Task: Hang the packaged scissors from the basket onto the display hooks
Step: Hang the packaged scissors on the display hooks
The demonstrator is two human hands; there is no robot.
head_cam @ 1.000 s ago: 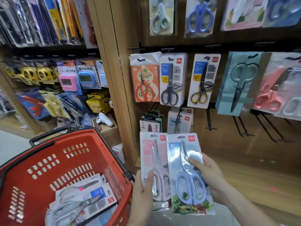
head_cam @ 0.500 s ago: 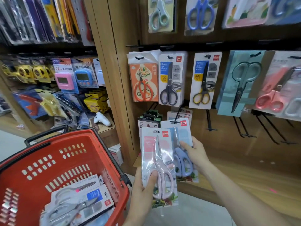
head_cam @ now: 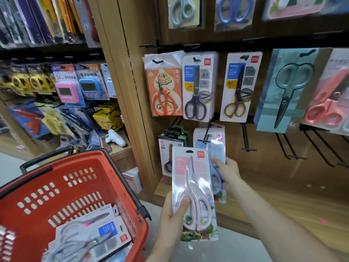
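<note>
Red basket (head_cam: 79,188), near left: several packaged scissors (head_cam: 90,237) are still lying inside it, overlapping and roughly flat, with blades pointing toward the far right. These are waiting to be hung, so the task appears well short of complete.

Left hand (head_cam: 171,216), near centre: it is gripping the pink pack (head_cam: 194,191) by its lower edge, thumb curled over the front. The pack is standing upright, long axis vertical, blade tip pointing up, handles down, hang hole at the top.

Right hand (head_cam: 228,173), just beyond: its fingers are curling round the blue pack (head_cam: 217,150), which is sitting partly behind the pink one. This pack is also upright, its top edge reaching the lower hook (head_cam: 204,138); whether its hole is already threaded cannot be told, because blur and overlap are hiding it.

Far wall, lower row: more pale packs are already hanging behind the blue one, and a dark boxed item (head_cam: 167,148) is hanging to their left. Empty hooks (head_cam: 247,140) are projecting to the right.

Far wall, upper row: hung scissors cards (head_cam: 198,87) are filling every hook, all blades up.

Judged stage: hanging of the blue pack is under way; the pink pack and the basket stock remain.
</note>
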